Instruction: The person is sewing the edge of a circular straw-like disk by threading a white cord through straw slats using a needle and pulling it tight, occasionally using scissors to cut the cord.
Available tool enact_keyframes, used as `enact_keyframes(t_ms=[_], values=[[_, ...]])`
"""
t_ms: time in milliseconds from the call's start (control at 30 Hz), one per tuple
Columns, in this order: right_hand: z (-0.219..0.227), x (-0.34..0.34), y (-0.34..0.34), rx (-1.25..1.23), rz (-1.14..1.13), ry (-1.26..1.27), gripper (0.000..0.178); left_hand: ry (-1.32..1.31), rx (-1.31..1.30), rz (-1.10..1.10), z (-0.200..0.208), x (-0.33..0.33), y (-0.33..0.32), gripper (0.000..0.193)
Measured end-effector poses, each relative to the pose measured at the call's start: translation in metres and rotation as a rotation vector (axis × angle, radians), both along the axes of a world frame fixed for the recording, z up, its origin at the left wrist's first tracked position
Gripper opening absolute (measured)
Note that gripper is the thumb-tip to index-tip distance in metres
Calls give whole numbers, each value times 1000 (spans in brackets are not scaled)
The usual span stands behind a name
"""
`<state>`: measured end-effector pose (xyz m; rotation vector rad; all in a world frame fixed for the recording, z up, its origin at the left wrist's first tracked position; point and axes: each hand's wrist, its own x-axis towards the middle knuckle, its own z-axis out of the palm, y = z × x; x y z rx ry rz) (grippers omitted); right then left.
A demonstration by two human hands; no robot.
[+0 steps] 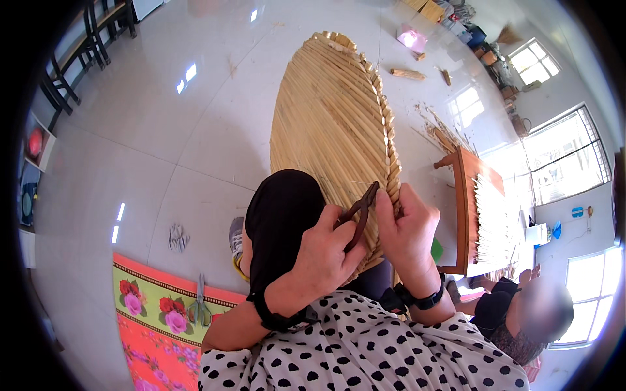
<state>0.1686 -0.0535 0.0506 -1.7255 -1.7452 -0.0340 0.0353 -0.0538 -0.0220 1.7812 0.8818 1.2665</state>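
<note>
A large oval panel of woven straw [329, 117] is held upright on edge over the person's lap, its pale yellow strips laid close in slanting rows and its right rim bound in short stubs. It is propped against a knee in black cloth [283, 215]. Around it a wide stretch of pale tiled floor [150, 130] is seen, open to the left and ahead; to the right the room is narrowed by a wooden frame [464, 215] strung with stalks. A flowered mat [153, 313] is spread at lower left, with a pair of scissors [199, 306] laid on it. The left hand [323, 251] is closed around dark pliers [360, 215], whose tips are set at the panel's lower right rim. The right hand [407, 228] is curled, its fingers pinched on that same rim just beside the pliers.
</note>
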Motion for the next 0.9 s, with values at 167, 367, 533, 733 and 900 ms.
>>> enact_keyframes(t_ms=[167, 367, 533, 733, 900], values=[[-1, -4, 0, 21, -7, -39, 31, 7, 39, 52, -7, 2, -3, 16], [-2, -8, 0, 32, 17, -49, 31, -82, 72, 116, -8, -7, -8, 13], [-4, 4, 5, -2, -46, -55, 31, -57, 14, 363, -4, -87, -22, 12], [-1, 1, 5, -33, -2, 18, 32, 49, -310, 7, -18, -153, -27, 7], [-4, 2, 4, 11, -52, -3, 32, 182, -908, 132, -105, -229, -63, 12]])
